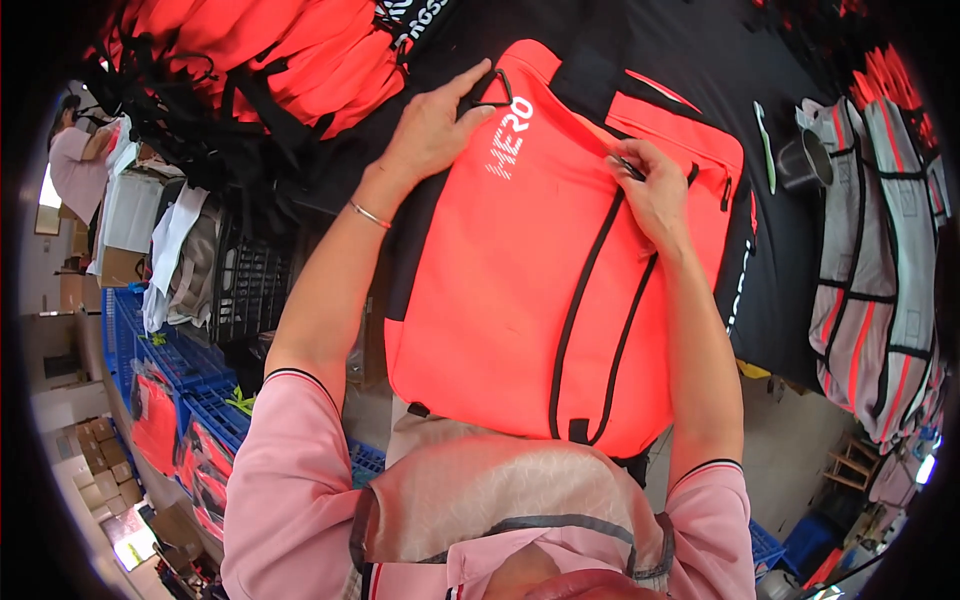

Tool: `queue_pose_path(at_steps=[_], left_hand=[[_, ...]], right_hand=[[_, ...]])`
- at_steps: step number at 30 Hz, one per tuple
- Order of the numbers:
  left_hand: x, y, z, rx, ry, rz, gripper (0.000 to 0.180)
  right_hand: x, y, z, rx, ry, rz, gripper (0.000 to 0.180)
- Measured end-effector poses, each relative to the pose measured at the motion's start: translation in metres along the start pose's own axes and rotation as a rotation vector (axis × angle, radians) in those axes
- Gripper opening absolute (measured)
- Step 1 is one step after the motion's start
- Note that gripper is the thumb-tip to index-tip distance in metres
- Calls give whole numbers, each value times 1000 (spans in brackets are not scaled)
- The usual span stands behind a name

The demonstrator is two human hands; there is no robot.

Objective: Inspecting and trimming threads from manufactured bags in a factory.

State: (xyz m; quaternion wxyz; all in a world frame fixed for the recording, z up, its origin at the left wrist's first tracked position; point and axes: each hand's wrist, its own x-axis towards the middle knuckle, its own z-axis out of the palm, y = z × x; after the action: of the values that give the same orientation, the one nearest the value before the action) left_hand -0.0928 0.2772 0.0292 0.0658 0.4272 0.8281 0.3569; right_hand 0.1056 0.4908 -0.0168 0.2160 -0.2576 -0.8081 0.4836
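Note:
A bright coral-red backpack (500,290) with black sides lies across the dark table edge and toward my lap. My left hand (435,125) rests on its upper left edge, fingers stretched and thumb apart, beside a black triangular ring (494,90). My right hand (652,190) is closed in a pinch over the upper front panel. A small dark object (630,170) shows between its fingers; its kind is unclear. Two black cords (585,300) run down the front below that hand. A black zip pull (726,193) hangs at the upper right.
Coral-red bags with black straps (270,60) are heaped at the far left. At the right lie a toothbrush (765,147), a dark cup (803,160) and grey striped bag pieces (870,260). Blue crates (190,350) and a black basket (245,280) stand left of me.

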Motion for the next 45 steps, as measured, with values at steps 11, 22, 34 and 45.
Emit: queue_pose_path(at_steps=[11,22,34,45], left_hand=[[10,20,7,270,89,-31,55],[36,56,27,849,323,664,50],[70,51,53,462,25,111,22],[105,17,28,-209,-534,-113,17]], right_hand=[[8,-29,-15,168,-103,112,19],[119,-16,-4,-87,123,178,28],[96,-24,1,-37,95,122,29],[61,-27,6,158,82,-105,39]])
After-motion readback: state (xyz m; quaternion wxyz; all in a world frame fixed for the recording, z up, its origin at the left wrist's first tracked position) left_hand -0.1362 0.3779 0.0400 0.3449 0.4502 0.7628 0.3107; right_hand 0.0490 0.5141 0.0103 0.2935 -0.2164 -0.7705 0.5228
